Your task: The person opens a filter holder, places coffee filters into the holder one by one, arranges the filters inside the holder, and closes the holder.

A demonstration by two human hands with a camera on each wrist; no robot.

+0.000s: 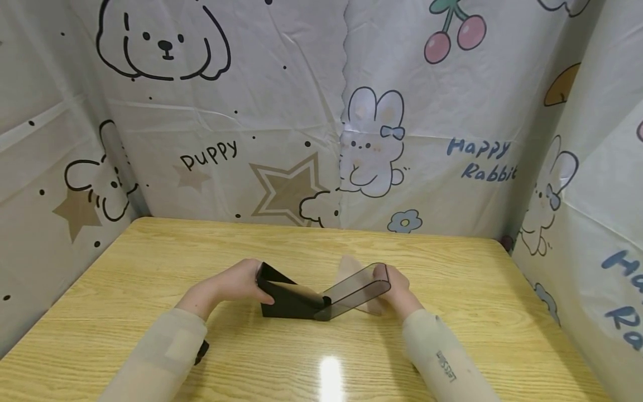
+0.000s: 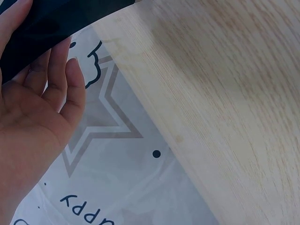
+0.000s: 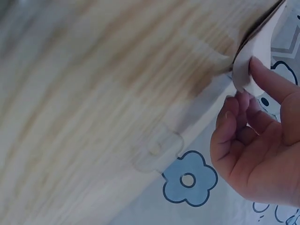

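A black box [image 1: 293, 301] with a see-through smoky lid [image 1: 354, 293] is held over the table, the lid swung out to the right from a pivot at the box's right end. My left hand [image 1: 241, 282] grips the box at its left end, thumb on the near side. In the left wrist view, fingers of the left hand [image 2: 44, 103] lie along the dark box [image 2: 61, 28]. At the lid's far right end, my right hand [image 1: 394, 285] pinches its edge. The right wrist view has the right hand [image 3: 258, 136] with thumb and fingertips on the lid's pale rounded end [image 3: 255, 61].
A wooden table [image 1: 251, 357] lies under both hands. A pale tinted patch [image 1: 348, 267] shows on the table behind the lid. Printed cloth [image 1: 281, 111] hangs at the back and sides. A small black object [image 1: 201, 352] sits against the left sleeve.
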